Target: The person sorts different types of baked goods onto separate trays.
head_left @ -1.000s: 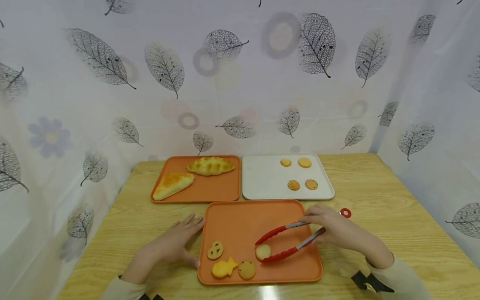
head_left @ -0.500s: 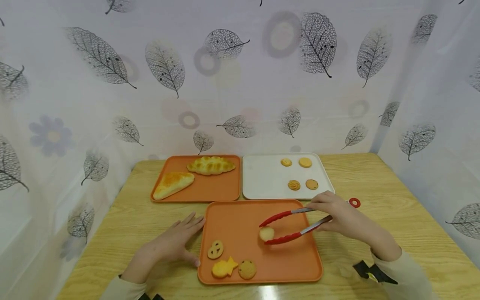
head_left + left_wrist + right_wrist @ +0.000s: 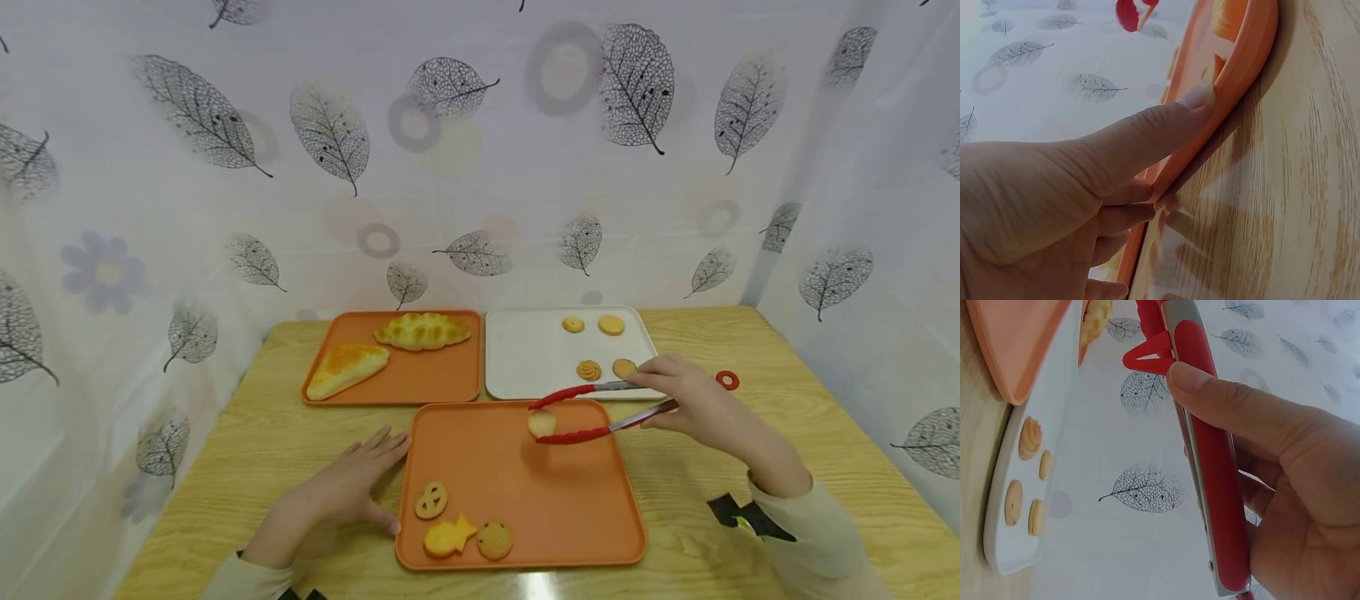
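My right hand (image 3: 693,398) grips a pair of red and silver tongs (image 3: 577,436), thumb along the red handle in the right wrist view. Between the tong tips a round pale cookie (image 3: 542,424) is pinched, held above the far part of the front orange tray (image 3: 517,483). Against that tray's left edge rests my left hand (image 3: 348,485), fingers spread, its thumb touching the rim in the left wrist view. On the tray's near left lie a pretzel cookie (image 3: 431,500), a yellow fish-shaped cookie (image 3: 448,537) and a round speckled cookie (image 3: 495,541).
Behind, a white tray (image 3: 525,354) bears several cookies on its right half. To its left, another orange tray (image 3: 431,383) carries a triangular bread (image 3: 348,369) and a braided bread (image 3: 422,332). A leaf-patterned curtain (image 3: 480,167) surrounds the wooden table (image 3: 720,533).
The right hand has carried the tongs and the pinched cookie up and away from the front tray's middle, toward the white tray. The left hand stays in place.
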Demonstrator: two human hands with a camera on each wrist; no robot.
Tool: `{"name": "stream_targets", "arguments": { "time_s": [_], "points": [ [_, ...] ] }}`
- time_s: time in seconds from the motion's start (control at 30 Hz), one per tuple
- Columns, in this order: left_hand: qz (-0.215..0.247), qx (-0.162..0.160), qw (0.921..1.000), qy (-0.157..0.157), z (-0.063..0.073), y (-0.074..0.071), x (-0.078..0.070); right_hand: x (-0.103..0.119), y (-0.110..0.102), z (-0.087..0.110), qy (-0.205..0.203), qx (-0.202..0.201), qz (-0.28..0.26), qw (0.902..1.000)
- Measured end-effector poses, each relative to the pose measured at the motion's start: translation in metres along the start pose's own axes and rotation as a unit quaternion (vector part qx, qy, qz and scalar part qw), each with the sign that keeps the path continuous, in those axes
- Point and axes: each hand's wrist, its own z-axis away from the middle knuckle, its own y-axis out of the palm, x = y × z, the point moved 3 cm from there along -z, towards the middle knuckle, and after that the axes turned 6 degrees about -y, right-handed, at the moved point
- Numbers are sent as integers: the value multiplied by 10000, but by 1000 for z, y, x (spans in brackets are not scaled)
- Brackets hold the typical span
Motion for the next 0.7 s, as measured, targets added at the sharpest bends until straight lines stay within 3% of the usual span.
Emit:
{"name": "stream_targets", "arguments": {
  "time_s": [0.37, 0.7],
  "points": [
    [-14, -13, 10000, 75, 2, 0, -1, -21, -8, -10, 150, -428, 117, 9989],
    [-18, -11, 9999, 124, 3, -2, -2, -44, 7, -16, 555, -587, 76, 9967]
  ]
}}
